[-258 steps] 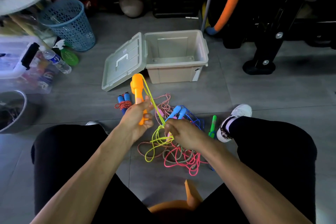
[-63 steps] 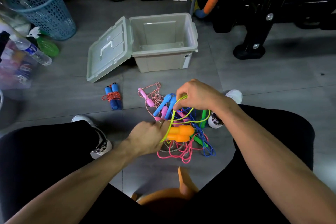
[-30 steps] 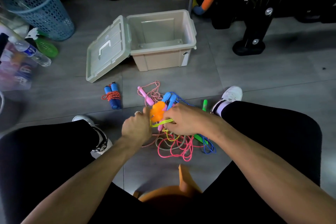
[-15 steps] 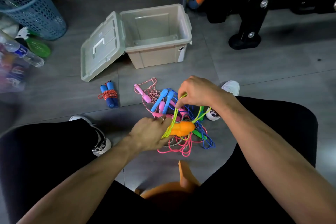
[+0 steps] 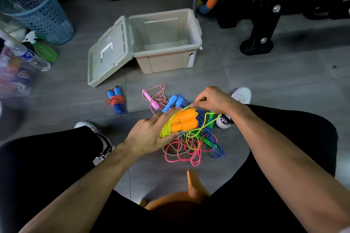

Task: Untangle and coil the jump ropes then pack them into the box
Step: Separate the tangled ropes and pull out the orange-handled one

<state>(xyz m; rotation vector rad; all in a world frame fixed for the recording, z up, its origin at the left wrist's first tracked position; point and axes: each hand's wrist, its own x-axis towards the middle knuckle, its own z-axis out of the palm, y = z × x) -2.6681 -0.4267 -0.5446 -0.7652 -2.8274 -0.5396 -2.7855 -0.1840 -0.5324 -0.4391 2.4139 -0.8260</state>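
Note:
My left hand point(image 5: 149, 134) holds the two orange handles point(image 5: 184, 121) of the yellow jump rope together with several yellow turns wound beside them. My right hand point(image 5: 213, 99) pinches the yellow cord point(image 5: 197, 132) just above the handles, and a loose loop hangs down to the right. Under them lies a tangle of pink, blue and speckled ropes point(image 5: 189, 151) with light-blue handles point(image 5: 171, 102), a pink handle point(image 5: 151, 99) and a green handle point(image 5: 210, 119). A coiled rope with dark-blue handles point(image 5: 116, 100) lies apart to the left. The beige box point(image 5: 166, 58) stands open behind, nothing inside.
The box's lid point(image 5: 108, 53) leans open on the left. A blue mesh basket point(image 5: 37, 11), a water bottle point(image 5: 28, 56) and a green lid stand at the far left. Black equipment legs point(image 5: 259, 43) rise at the back right. My knees flank the pile; an orange stool point(image 5: 181, 198) is under me.
The yellow rope left the tangle and was wound round its orange handles. In the last half second my right hand carried the cord over the handles; the bundle sits a little higher.

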